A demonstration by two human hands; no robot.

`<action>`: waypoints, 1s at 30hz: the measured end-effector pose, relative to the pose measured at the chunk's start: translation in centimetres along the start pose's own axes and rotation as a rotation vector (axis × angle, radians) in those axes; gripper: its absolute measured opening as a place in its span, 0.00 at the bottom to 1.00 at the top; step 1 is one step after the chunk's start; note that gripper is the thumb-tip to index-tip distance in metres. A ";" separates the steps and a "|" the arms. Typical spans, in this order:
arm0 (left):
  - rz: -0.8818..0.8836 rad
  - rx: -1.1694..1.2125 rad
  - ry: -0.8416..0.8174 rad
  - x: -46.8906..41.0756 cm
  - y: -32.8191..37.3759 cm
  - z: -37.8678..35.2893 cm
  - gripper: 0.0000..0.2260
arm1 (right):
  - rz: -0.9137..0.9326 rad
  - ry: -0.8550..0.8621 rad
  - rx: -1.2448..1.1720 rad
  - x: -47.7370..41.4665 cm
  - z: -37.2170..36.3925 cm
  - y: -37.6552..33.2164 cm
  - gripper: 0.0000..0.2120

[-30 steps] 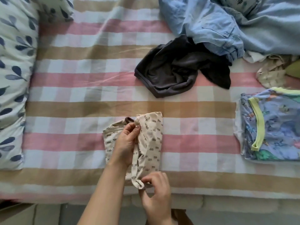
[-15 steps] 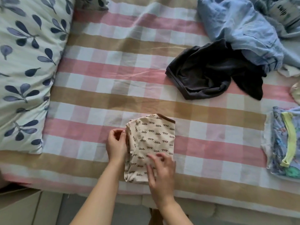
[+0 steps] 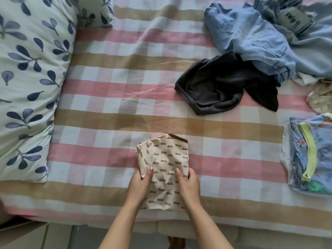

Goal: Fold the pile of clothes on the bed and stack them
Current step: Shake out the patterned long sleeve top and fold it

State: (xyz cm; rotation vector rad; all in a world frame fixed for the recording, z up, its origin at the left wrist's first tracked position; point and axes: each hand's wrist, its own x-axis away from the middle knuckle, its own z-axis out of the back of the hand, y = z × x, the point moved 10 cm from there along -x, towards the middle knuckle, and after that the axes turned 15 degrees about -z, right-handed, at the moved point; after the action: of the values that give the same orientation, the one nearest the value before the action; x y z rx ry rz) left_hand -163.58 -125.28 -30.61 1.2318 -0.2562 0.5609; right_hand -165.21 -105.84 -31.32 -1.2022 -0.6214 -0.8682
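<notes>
Folded cream garment [image 3: 164, 159] pinched at its side edges between left hand [image 3: 139, 185] and right hand [image 3: 189, 186], thumbs on top. Soft, light, floppy; probably best lifted supported at both edges.

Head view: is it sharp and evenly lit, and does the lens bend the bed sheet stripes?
In the head view the light is soft and even, without glare; only faint shadows lie under the dark garment. The print on the cream garment between the left hand and right hand is fairly sharp. The bed sheet stripes curve slightly toward the edges, a wide-angle effect.
</notes>
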 end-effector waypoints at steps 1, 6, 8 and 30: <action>-0.023 0.022 0.008 0.5 0.6 -0.1 0.06 | 0.015 -0.002 -0.002 0.2 0.4 -0.1 0.04; -0.157 0.080 -0.013 2.7 5.4 -3.8 0.03 | 0.115 0.037 -0.070 1.2 6.1 -1.7 0.05; -0.224 0.122 -0.047 3.5 8.4 -7.0 0.04 | 0.148 0.087 -0.103 1.4 10.4 -2.4 0.08; -0.301 0.143 -0.118 4.8 19.6 -44.6 0.06 | 0.271 0.293 0.006 -11.9 47.7 -5.2 0.13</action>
State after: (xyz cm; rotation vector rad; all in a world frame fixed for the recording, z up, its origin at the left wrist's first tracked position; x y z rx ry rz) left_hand -175.02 -77.84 -26.88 1.4135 -0.1270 0.2491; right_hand -174.51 -57.68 -25.46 -1.0969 -0.2174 -0.7912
